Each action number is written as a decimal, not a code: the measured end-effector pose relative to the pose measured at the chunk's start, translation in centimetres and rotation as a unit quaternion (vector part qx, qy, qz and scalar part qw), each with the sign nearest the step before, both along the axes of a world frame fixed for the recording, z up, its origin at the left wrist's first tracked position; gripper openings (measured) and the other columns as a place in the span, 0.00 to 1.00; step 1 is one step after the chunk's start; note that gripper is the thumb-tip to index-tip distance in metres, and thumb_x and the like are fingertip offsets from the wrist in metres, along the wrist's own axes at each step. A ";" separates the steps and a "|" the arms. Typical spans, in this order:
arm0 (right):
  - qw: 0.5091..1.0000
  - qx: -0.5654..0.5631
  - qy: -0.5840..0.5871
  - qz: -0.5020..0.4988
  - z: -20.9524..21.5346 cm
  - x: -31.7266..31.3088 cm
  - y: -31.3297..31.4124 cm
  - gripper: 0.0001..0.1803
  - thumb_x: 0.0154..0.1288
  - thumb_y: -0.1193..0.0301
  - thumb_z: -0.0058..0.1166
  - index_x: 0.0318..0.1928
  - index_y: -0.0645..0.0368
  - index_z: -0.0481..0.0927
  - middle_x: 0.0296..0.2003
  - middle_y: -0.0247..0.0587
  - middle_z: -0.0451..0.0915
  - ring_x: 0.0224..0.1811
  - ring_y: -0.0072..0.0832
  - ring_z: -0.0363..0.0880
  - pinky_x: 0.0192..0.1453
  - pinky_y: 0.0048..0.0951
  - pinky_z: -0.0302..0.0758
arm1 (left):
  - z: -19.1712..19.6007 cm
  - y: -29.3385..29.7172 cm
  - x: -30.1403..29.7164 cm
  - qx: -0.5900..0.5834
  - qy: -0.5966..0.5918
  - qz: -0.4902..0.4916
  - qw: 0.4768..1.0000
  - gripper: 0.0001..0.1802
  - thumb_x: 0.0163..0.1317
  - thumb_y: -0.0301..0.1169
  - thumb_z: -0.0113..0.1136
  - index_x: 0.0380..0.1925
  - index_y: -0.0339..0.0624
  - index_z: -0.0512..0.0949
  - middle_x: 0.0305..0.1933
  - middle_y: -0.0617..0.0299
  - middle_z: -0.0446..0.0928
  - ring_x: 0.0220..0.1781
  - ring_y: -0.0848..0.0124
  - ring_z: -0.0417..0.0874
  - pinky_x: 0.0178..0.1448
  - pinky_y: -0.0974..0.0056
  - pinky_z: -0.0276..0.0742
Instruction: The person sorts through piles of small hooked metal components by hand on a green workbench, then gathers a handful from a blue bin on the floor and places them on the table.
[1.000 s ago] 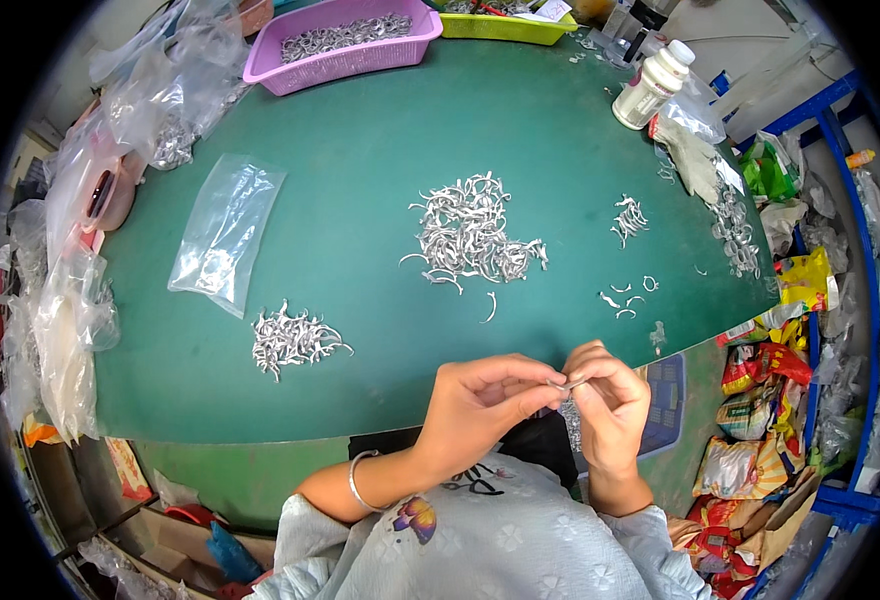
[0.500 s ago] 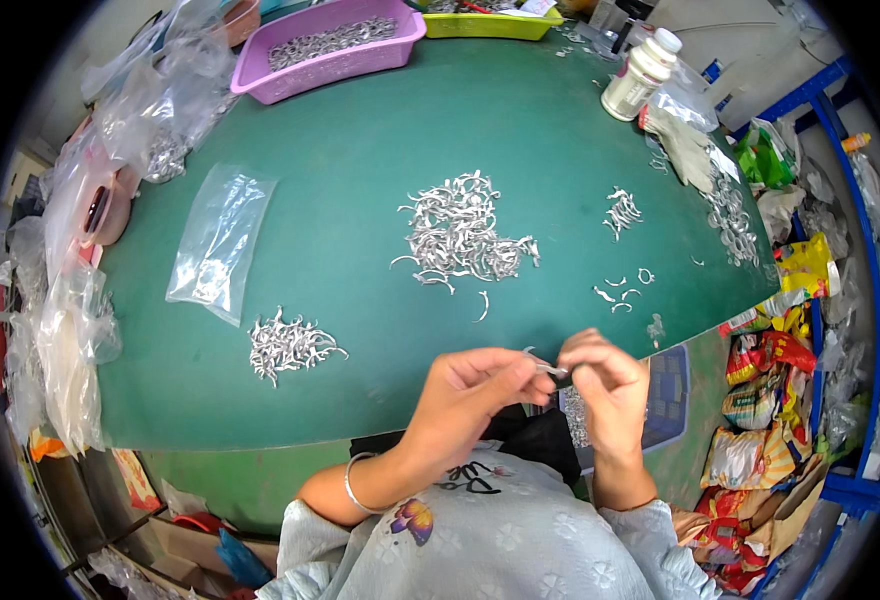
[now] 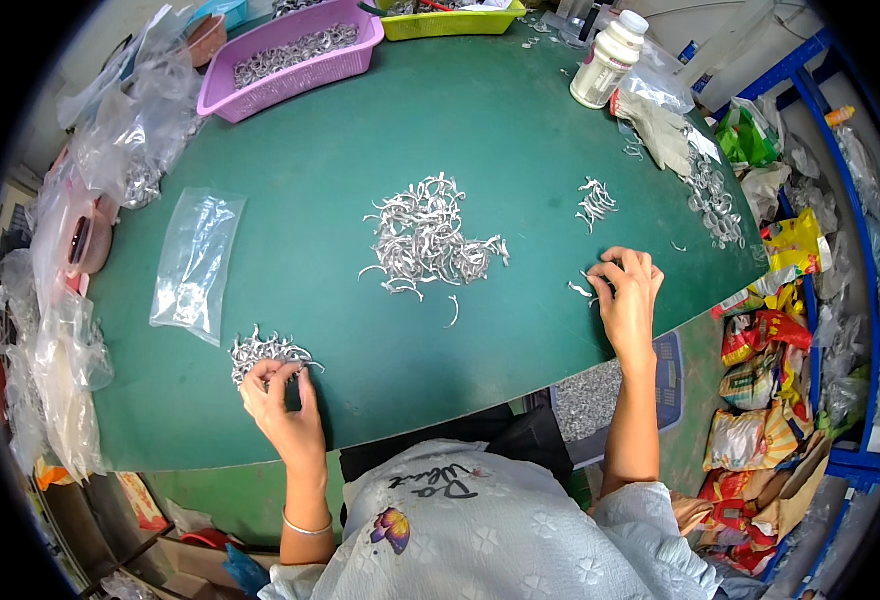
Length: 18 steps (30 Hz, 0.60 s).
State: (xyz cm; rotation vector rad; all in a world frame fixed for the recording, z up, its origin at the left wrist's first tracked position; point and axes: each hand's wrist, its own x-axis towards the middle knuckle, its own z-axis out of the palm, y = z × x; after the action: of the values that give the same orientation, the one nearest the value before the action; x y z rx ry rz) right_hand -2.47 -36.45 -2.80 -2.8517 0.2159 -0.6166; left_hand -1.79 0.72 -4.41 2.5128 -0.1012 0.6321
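My left hand reaches to the near-left pile of small silvery curved metal pieces, its fingers bent and closed at the pile's near edge. Whatever lies between those fingertips is too small to make out. Over on the right, my right hand is lowered to the green tabletop with thumb and fingers drawn together. Its fingertips cover part of a few loose curved pieces; one small silvery piece shows just left of them. A larger heap of such curved pieces lies mid-table, and a smaller cluster sits beyond my right hand.
A flat clear plastic bag lies left of the heap. At the back stand a purple basket of metal parts, a yellow-green tray and a white bottle. Metal rings line the right edge; a blue crate sits below.
My hands were together at the near table edge, holding a small piece. They have parted: the left to the near-left pile, the right forward to the loose pieces. The view has shifted slightly.
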 end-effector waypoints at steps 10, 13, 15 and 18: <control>0.425 0.886 0.001 0.186 1.9 -1.9 9.8 0.05 0.64 0.73 0.50 0.38 0.60 0.75 0.39 0.38 0.74 0.41 0.23 0.68 0.45 0.24 0.64 | 5.4 -7.8 -0.7 -0.452 0.266 -0.309 0.793 0.17 0.53 0.15 0.57 0.45 0.32 0.74 0.43 0.57 0.73 0.43 0.73 0.75 0.51 0.69 0.71; 0.408 0.893 0.038 0.186 2.0 -2.7 12.4 0.08 0.65 0.67 0.49 0.40 0.57 0.76 0.45 0.38 0.72 0.45 0.28 0.69 0.50 0.28 0.65 | 6.7 -10.0 -0.5 -0.586 0.405 -0.285 0.642 0.13 0.58 0.20 0.56 0.44 0.31 0.75 0.40 0.57 0.78 0.39 0.75 0.77 0.44 0.71 0.73; 0.398 0.898 0.060 0.177 2.7 -3.2 12.9 0.09 0.65 0.66 0.50 0.41 0.58 0.75 0.49 0.39 0.69 0.46 0.28 0.69 0.50 0.31 0.65 | 6.4 -10.2 -0.6 -0.604 0.417 -0.285 0.617 0.11 0.59 0.21 0.57 0.42 0.31 0.76 0.39 0.57 0.79 0.37 0.75 0.78 0.41 0.72 0.74; 0.381 0.899 0.072 0.202 2.2 -3.3 13.0 0.10 0.64 0.69 0.50 0.42 0.61 0.75 0.50 0.41 0.67 0.46 0.30 0.69 0.49 0.32 0.66 | 6.5 -10.0 -0.9 -0.611 0.401 -0.276 0.624 0.09 0.58 0.21 0.57 0.39 0.30 0.78 0.36 0.56 0.79 0.35 0.74 0.79 0.39 0.72 0.75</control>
State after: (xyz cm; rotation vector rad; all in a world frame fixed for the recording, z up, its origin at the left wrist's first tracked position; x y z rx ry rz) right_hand -5.77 -23.44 -0.56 -0.6147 0.0569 0.1574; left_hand -2.68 -9.31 2.07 1.0667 -0.0606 -0.5948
